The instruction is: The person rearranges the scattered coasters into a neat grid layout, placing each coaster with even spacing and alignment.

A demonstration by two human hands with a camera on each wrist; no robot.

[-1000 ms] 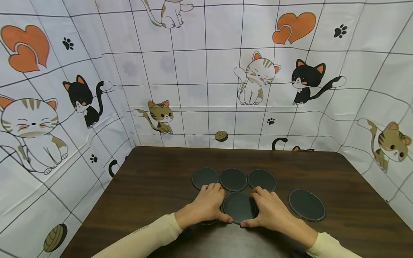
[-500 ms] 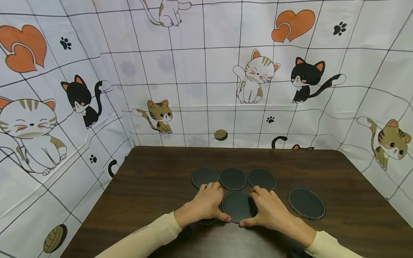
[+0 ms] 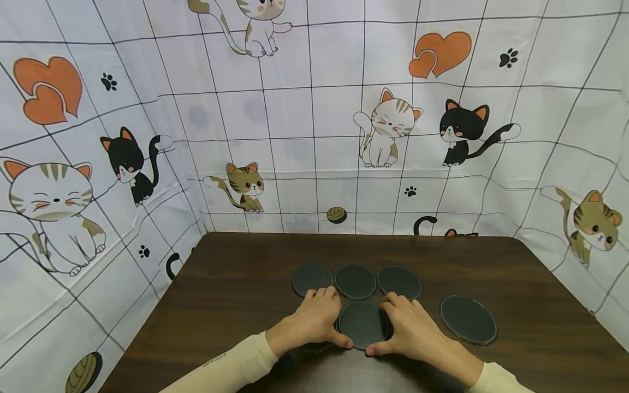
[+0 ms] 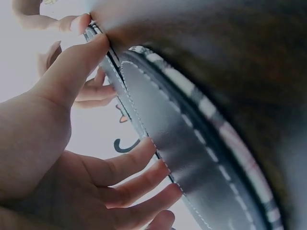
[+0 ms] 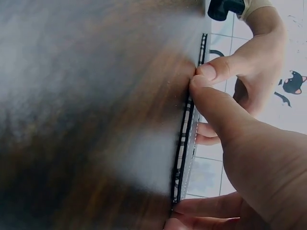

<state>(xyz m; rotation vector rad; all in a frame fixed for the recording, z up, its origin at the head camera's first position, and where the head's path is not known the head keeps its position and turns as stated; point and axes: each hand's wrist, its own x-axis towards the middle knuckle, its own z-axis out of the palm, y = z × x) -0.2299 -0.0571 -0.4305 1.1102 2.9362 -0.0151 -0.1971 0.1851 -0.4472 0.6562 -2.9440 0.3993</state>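
A round black coaster (image 3: 363, 327) with a stitched rim lies on the table between the two hands. My left hand (image 3: 319, 321) holds its left side, thumb at the near rim and fingers toward the back. On the opposite side, my right hand (image 3: 409, 328) grips the rim with thumb in front and fingers bent behind. Beneath the left hand another coaster (image 3: 315, 347) is mostly hidden; the left wrist view shows its stitched top (image 4: 168, 124) and checked edge. Both thumbs meet close together at the near rim in the right wrist view, along the checked coaster edge (image 5: 181, 143).
Behind the hands three matching coasters, left (image 3: 312, 278), middle (image 3: 355, 282) and right (image 3: 399, 281), form a row. One more coaster (image 3: 468, 320) lies apart at the right. The dark wooden table (image 3: 236, 284) ends at a cat-patterned curtain (image 3: 295, 114).
The head view has tilted up slightly, so the table and curtain sit lower in the picture. Both hands stay at the same coaster, and the other coasters keep their places.
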